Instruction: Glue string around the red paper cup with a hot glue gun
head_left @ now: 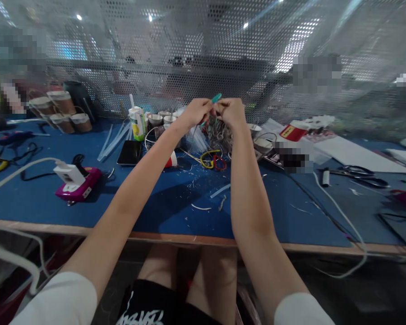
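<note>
Both of my arms reach out over the blue table, and the hands meet near the middle. My left hand (199, 112) is closed around a thin teal tool (216, 98), whose end sticks out above the fingers. Close beside it, my right hand (230, 111) has its fingers pinched together; what they hold is too small to make out. Below the hands lies a tangled bundle of thin clear and grey strands (219, 133). Scissors with yellow and red handles (214, 161) rest just in front of the bundle.
Left of centre are a drink carton (137, 123), a black phone (130, 152) and a purple power socket (78, 184). Lidded cups (62, 104) stand at the back left. Dark-handled scissors (365, 175), papers (362, 155) and cables lie right. Perforated mesh rises behind.
</note>
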Action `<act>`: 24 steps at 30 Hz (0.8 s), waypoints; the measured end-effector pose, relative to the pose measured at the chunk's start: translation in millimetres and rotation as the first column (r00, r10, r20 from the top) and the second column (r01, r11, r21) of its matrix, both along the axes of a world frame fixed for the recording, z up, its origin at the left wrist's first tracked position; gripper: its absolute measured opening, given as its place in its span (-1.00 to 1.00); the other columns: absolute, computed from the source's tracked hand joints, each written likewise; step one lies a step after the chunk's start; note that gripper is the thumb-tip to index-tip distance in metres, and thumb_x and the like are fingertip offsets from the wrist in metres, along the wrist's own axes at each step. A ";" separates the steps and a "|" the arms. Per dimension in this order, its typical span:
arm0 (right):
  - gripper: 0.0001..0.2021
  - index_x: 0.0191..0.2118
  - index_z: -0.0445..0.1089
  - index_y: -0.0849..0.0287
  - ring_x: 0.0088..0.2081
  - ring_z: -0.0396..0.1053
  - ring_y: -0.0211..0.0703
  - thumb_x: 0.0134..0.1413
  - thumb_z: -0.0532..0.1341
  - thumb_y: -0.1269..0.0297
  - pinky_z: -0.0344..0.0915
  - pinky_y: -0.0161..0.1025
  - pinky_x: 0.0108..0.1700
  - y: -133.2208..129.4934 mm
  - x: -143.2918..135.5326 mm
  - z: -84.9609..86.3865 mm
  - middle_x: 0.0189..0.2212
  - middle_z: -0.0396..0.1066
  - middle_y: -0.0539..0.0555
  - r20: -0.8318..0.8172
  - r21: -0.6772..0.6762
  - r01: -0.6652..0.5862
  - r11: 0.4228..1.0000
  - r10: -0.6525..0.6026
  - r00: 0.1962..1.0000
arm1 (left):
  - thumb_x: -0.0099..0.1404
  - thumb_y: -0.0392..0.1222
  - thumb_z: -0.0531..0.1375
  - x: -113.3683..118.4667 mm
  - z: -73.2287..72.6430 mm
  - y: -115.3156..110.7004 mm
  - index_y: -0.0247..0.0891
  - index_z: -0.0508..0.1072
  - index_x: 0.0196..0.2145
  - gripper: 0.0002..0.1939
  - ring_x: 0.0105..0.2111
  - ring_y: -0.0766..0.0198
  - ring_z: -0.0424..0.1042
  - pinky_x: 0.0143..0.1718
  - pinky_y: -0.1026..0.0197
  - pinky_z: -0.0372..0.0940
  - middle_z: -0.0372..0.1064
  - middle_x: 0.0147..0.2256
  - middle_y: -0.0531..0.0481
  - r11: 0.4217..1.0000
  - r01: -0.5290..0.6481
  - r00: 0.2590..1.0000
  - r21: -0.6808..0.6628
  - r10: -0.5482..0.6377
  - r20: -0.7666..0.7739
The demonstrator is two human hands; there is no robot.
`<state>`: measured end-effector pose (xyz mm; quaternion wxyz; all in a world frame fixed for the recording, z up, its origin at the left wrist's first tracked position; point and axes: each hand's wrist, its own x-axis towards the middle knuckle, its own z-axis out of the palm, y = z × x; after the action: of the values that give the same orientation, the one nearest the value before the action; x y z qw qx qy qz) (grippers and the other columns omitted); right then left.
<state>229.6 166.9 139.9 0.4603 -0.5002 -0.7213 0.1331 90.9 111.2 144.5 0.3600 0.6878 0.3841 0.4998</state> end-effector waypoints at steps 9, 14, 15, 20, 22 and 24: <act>-0.82 -0.21 0.43 0.15 0.05 0.32 0.22 0.00 0.30 0.32 0.28 0.22 0.05 -2.3 -12.4 -22.8 -0.08 0.41 0.22 0.288 0.168 0.195 0.966 -0.237 0.928 | 0.50 -0.22 -0.02 -11.4 6.8 6.4 -0.28 0.24 -0.59 -0.55 -0.75 0.56 0.05 -0.53 0.45 0.18 -0.06 -0.73 0.22 0.999 0.032 0.932 -0.025 -0.021 0.362; -0.56 0.09 0.25 0.01 0.16 0.16 0.28 0.06 0.20 0.36 0.25 0.27 0.04 -7.3 -14.9 -25.8 0.12 0.16 0.24 0.282 0.246 0.223 0.943 -0.289 0.915 | 0.49 -0.06 0.00 -23.2 13.1 10.9 -0.30 0.31 -0.48 -0.59 -0.59 0.50 0.33 -0.43 0.43 0.30 0.00 -0.64 0.17 0.997 -0.050 0.875 -0.057 0.071 0.478; -0.55 0.11 0.21 0.00 0.16 0.16 0.26 0.07 0.18 0.36 0.25 0.25 0.05 -6.0 -14.2 -25.9 0.11 0.15 0.23 0.262 0.262 0.218 0.940 -0.287 0.921 | 0.48 0.00 0.00 -26.7 13.9 11.6 -0.31 0.32 -0.45 -0.58 -0.49 0.46 0.42 -0.38 0.41 0.34 0.05 -0.61 0.14 0.996 -0.069 0.877 -0.056 0.087 0.472; -0.38 0.22 0.05 0.08 0.24 0.05 0.32 0.02 0.19 0.25 0.15 0.34 0.11 11.4 -11.8 -31.5 0.19 0.04 0.30 0.122 0.372 0.314 0.874 -0.381 0.917 | 0.48 0.01 -0.01 -36.7 13.3 10.4 -0.32 0.36 -0.35 -0.62 0.02 0.23 0.46 -0.07 0.21 0.39 0.29 -0.32 0.02 0.998 -0.062 0.914 0.031 0.045 0.403; -0.32 0.23 0.05 0.13 0.25 0.04 0.36 -0.03 0.23 0.23 0.08 0.39 0.15 19.4 -11.3 -34.7 0.21 0.04 0.34 0.048 0.360 0.392 0.847 -0.436 0.899 | 0.50 -0.07 -0.03 -36.9 12.2 8.6 -0.32 0.35 -0.34 -0.66 0.12 0.19 0.38 0.01 0.15 0.36 0.30 -0.24 0.01 0.997 -0.026 0.914 0.070 -0.005 0.405; -0.41 0.14 0.17 0.19 0.19 0.17 0.30 -0.06 0.24 0.25 0.09 0.33 0.17 24.7 -10.3 -37.0 0.12 0.20 0.33 0.034 0.271 0.392 0.879 -0.416 0.909 | 0.50 -0.12 -0.04 -36.7 11.3 7.7 -0.32 0.33 -0.34 -0.69 0.17 0.17 0.33 0.04 0.11 0.35 0.30 -0.20 0.00 0.996 0.023 0.911 0.085 -0.056 0.409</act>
<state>219.3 191.6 102.8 0.5057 -0.5811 -0.6321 -0.0836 54.1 118.8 155.8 0.4153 0.5887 0.2662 0.6404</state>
